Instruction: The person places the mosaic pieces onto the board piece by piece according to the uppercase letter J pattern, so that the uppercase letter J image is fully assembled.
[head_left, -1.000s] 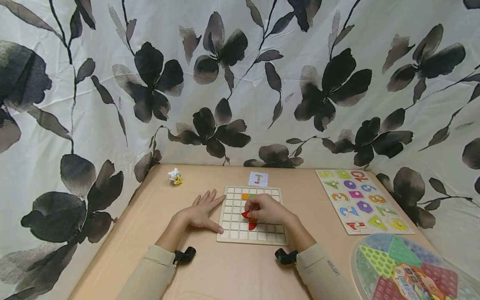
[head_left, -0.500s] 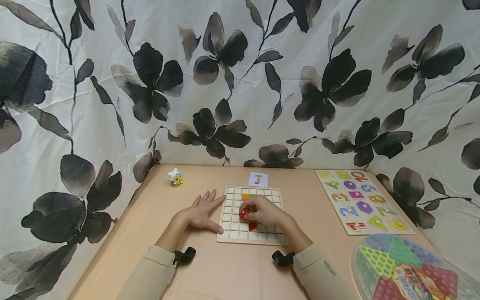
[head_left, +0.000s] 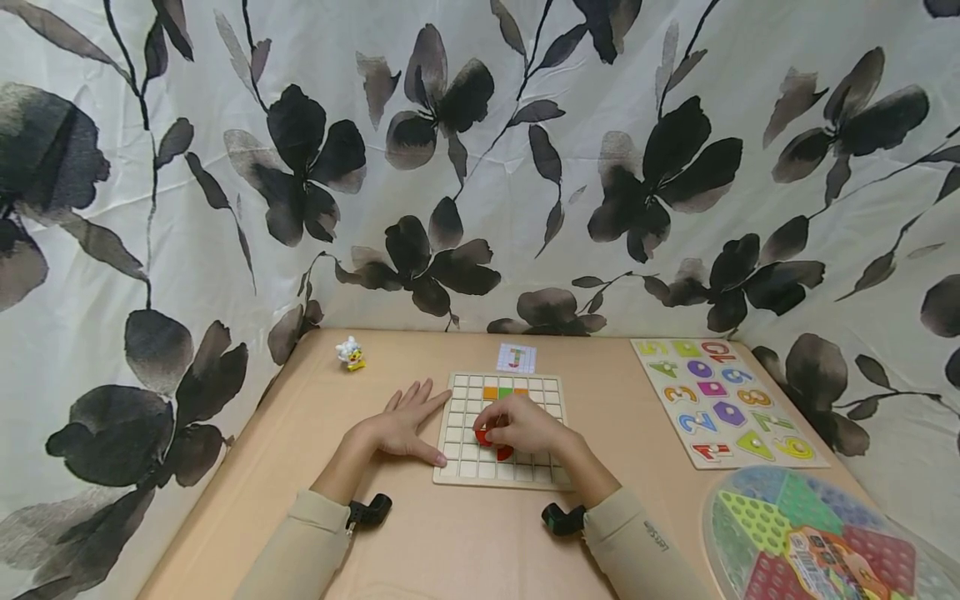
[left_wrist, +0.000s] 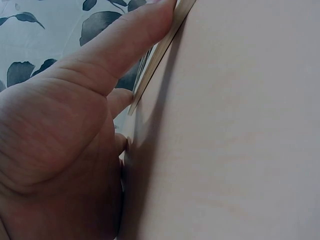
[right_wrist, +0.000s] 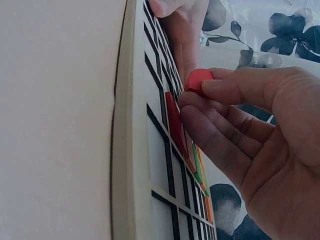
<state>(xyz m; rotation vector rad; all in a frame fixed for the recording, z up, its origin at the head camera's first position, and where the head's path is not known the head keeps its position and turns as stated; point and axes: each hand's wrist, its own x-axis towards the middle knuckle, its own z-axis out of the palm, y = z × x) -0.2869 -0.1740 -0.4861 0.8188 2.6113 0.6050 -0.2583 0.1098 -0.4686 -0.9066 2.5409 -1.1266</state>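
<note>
A pale grid board (head_left: 467,473) lies on the table in front of me. My left hand (head_left: 403,427) rests at its left side with fingers spread, the thumb and index finger touching the edge. Between thumb and fingers, my right hand (head_left: 525,423) pinches a small red block with a rounded side (right_wrist: 199,80), low over the board's middle. Another red block (right_wrist: 175,122) sits in the grid near the held one. In the top rows an orange block (head_left: 491,392) and a green block (head_left: 505,392) show beside a second orange one. My right hand hides part of the column below them.
Behind the board lies a small card (head_left: 516,358) with a coloured J-like figure. A small white and yellow toy figure (head_left: 350,353) stands at the back left. To the right are a number and shape board (head_left: 701,446) and a round clear case (head_left: 738,517) with coloured panels.
My right hand has moved left and a little nearer to me with the red block, uncovering the second orange block in the top rows. The left hand has stayed in place.
</note>
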